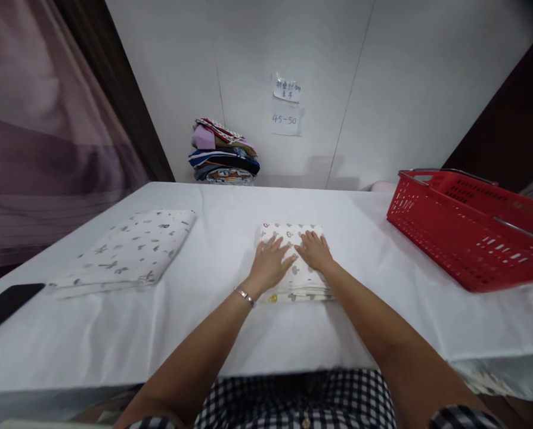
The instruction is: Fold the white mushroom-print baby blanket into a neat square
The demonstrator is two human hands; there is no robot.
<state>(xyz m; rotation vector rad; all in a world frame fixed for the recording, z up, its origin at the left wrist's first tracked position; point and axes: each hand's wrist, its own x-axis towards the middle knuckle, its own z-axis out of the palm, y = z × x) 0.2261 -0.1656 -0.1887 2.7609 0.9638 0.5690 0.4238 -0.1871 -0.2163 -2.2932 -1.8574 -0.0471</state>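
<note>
In front of me a small folded white cloth (300, 277) with grey, red and yellow prints lies on the white-covered table (222, 333). My left hand (270, 262) rests flat on its left part, fingers spread. On its upper right part lies my right hand (315, 250), also flat with the fingers apart. Layered folds show along the cloth's near edge. A larger folded white cloth (132, 247) with dark and grey prints lies to the left, apart from both hands.
A red plastic basket (463, 238) with metal handles stands at the right. Folded fabrics are piled in a stack (224, 155) against the back wall. A dark flat object (9, 304) lies at the left edge. Two paper notes (287, 107) hang on the wall.
</note>
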